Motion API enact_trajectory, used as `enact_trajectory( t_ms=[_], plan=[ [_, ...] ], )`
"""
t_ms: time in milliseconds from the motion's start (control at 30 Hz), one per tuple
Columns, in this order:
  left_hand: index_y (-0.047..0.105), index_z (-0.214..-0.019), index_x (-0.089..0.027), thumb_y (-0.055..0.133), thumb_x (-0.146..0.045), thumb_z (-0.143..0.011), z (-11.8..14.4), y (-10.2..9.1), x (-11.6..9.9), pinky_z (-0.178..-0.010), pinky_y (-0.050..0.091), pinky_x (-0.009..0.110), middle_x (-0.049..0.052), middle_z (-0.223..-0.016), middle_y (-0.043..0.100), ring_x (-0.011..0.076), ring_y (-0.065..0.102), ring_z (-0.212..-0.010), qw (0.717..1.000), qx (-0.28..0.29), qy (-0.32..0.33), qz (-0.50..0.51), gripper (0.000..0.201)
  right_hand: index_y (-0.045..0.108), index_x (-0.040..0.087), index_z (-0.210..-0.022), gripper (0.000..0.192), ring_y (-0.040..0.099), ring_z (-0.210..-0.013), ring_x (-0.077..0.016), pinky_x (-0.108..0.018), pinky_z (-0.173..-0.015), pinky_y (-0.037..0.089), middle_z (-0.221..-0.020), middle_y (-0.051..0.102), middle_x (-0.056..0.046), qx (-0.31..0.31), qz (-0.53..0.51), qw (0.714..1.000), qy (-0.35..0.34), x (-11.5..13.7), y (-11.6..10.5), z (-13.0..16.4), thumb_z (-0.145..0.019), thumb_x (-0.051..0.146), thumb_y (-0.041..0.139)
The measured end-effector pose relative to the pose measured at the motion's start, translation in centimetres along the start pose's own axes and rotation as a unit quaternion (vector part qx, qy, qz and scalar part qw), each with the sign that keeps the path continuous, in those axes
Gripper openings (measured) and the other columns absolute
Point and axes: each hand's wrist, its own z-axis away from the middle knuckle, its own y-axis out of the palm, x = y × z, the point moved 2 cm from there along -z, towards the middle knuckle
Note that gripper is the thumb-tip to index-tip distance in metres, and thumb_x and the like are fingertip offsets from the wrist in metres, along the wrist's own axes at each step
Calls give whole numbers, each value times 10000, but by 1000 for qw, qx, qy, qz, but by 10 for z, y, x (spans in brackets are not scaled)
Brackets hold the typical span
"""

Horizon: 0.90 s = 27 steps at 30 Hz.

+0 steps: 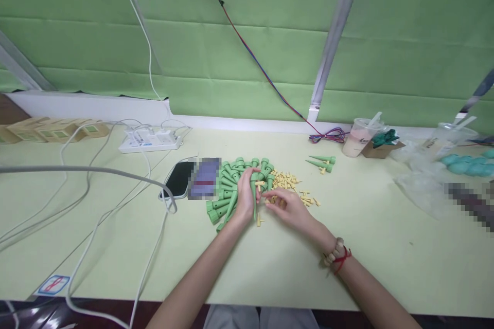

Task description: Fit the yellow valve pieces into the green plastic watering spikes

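My left hand (246,196) clenches a green cone spike (254,193) with a yellow peg (260,183) at its top, while my right hand (287,207) pinches pegs from the yellow peg scatter (287,181) beside the green cone pile (227,185) on the counter (347,257).

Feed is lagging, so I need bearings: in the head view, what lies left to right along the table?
Cardboard boxes → power strip → phone → green cones → yellow pegs → lidded cup → teal pieces.

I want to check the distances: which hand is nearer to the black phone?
Left. The left hand holds a green cone just past the cone pile from the phone. The right hand is farther away, on the yellow pieces.
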Motion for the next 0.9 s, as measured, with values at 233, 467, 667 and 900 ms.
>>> enact_trajectory(
  t_ms=[233, 467, 667, 900],
  plan=[
    [523, -860, -177, 411, -480, -802, 5, 9, -5, -283, 235, 162, -70, -390, 345, 68, 313, -293, 998, 35, -51, 10, 328, 641, 164, -975, 334, 612, -812, -156, -300, -750, 506, -970, 652, -81, -127, -265, 947, 131, -9, -11, -8, -743, 401, 603],
    [485, -809, -189, 390, -575, -802, 7, 14, -5, -288, 246, 156, -75, -365, 349, 61, 315, -278, 998, 43, -39, -31, 398, 675, 148, -775, 326, 637, -685, -171, -316, -685, 543, -746, 682, -59, -227, -296, 911, 173, -8, -17, -5, -574, 397, 738],
    [473, -832, -200, 396, -590, -793, 8, 14, -4, -298, 268, 161, -80, -377, 343, 64, 322, -286, 998, 53, 0, -43, 400, 685, 154, -719, 262, 630, -648, -175, -303, -639, 546, -703, 673, -54, -234, -263, 926, 133, -7, -16, -4, -526, 305, 778],
    [453, -836, -207, 374, -561, -817, 12, 15, -8, -317, 260, 157, -86, -389, 321, 63, 309, -303, 996, 65, 33, -60, 363, 686, 158, -712, 221, 623, -650, -161, -293, -641, 535, -719, 669, -50, -248, -236, 934, 100, -5, -17, -3, -550, 283, 770]
  ],
)
